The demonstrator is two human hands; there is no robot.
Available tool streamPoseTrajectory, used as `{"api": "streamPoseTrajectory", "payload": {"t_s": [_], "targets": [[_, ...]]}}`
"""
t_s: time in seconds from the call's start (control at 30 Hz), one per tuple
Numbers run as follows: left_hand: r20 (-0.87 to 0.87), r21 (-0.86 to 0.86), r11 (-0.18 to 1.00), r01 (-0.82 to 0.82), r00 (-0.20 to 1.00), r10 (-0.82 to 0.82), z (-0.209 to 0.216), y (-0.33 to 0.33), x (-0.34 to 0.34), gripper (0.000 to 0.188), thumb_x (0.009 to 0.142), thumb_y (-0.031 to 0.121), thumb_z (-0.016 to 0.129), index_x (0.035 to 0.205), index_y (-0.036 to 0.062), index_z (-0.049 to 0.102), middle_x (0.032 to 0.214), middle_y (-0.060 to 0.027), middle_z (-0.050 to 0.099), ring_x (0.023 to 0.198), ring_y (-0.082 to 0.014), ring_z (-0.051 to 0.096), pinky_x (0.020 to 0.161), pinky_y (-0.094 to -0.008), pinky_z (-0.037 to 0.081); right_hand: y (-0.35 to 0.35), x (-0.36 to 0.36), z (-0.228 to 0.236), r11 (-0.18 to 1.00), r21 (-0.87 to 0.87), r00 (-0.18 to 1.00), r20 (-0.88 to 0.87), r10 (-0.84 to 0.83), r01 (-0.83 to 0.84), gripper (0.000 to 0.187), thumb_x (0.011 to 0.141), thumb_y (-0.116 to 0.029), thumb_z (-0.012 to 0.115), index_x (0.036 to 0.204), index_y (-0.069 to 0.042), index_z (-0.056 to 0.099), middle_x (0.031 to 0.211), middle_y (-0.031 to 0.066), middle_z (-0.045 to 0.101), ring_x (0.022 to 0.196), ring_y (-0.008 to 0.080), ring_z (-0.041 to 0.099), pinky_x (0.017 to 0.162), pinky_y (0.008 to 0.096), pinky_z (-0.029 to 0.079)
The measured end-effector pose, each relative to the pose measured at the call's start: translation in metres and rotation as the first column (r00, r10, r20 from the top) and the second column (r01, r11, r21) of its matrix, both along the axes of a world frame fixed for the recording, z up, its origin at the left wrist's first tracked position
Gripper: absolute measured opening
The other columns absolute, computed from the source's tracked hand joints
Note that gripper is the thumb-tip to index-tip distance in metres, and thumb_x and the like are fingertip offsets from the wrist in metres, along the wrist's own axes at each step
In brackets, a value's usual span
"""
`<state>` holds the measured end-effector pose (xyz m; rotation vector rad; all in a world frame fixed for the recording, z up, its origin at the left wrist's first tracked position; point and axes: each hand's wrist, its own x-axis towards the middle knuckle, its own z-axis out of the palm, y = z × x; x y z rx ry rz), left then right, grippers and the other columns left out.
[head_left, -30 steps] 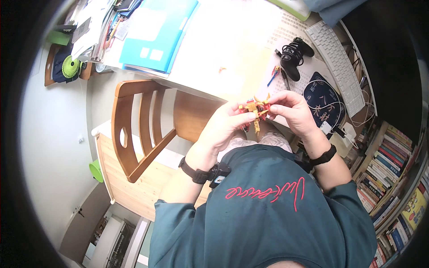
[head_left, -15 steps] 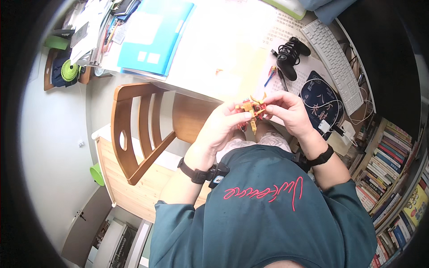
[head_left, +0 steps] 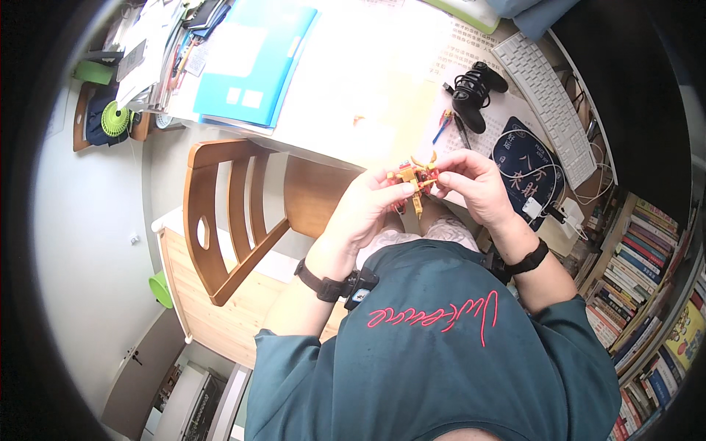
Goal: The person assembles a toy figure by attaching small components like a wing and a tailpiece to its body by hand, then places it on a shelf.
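Between my two hands is a small red and yellow toy figure point(head_left: 417, 180) with curved yellow horn-like parts at its upper right. My left hand point(head_left: 365, 203) is closed round its left side, with the thumb lying across the front. At its right side, the thumb and fingers of my right hand point(head_left: 476, 185) pinch a red and yellow part. The toy is held above my lap, just off the near edge of the white desk point(head_left: 346, 81). My fingers hide part of its sides and back.
A black game controller point(head_left: 474, 95) with a wound cable lies on the desk, beside small coloured pieces point(head_left: 443, 126). Right of it are a dark blue mat point(head_left: 526, 165) and a white keyboard point(head_left: 548, 106). A blue folder point(head_left: 254, 62) lies left. A wooden chair point(head_left: 235, 213) stands left of me.
The hands and toy figure stay almost in place, with the same grip. The view has shifted very slightly.
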<state>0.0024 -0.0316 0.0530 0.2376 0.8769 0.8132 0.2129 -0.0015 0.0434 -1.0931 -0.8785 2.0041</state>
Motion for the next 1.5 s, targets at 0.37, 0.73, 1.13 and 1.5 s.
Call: {"api": "streamPoseTrajectory", "payload": {"t_s": [0.37,0.73,1.13,1.5], "targets": [[-0.088,0.023,0.999,-0.032,0.996,0.034,-0.003,-0.001,0.001,0.036,0.085,0.008,0.067,0.118,0.0008,0.055,0.107,-0.0063,0.064,0.092,-0.0102,0.062,0.077,-0.0221,0.051,-0.002,-0.002,0.009,0.998,-0.035,0.999,-0.009,-0.045,0.045,0.015,0.086,-0.001,0.063,0.101,-0.001,0.064,0.091,0.0072,0.066,0.079,0.0112,0.063,0.068,0.0237,0.053],[-0.061,0.038,0.996,-0.078,0.995,0.081,0.000,-0.001,0.004,0.033,0.086,0.009,0.067,0.116,0.0012,0.056,0.104,-0.0048,0.065,0.088,-0.0082,0.061,0.074,-0.0207,0.049,-0.001,0.000,0.007,0.975,-0.179,0.979,-0.131,-0.156,0.131,0.014,0.089,-0.005,0.059,0.103,0.001,0.060,0.096,0.0134,0.066,0.090,0.0204,0.067,0.070,0.0276,0.057],[-0.111,0.045,0.995,-0.086,0.990,0.090,-0.004,0.000,0.004,0.032,0.085,0.006,0.066,0.115,-0.0007,0.056,0.105,-0.0077,0.065,0.093,-0.0120,0.061,0.079,-0.0241,0.048,-0.006,-0.006,0.017,0.998,-0.005,0.997,-0.043,-0.064,0.064,0.015,0.087,0.002,0.060,0.102,0.001,0.062,0.098,0.0098,0.066,0.092,0.0160,0.065,0.074,0.0267,0.055],[-0.028,0.002,0.997,-0.072,0.997,0.072,-0.001,-0.001,-0.001,0.036,0.086,0.003,0.063,0.121,-0.0018,0.053,0.110,-0.0094,0.063,0.100,-0.0143,0.059,0.084,-0.0266,0.046,-0.001,-0.003,0.013,0.990,0.104,0.989,0.106,-0.101,0.090,0.016,0.087,0.002,0.060,0.103,0.001,0.062,0.093,0.0093,0.067,0.084,0.0118,0.064,0.065,0.0214,0.049]]}}
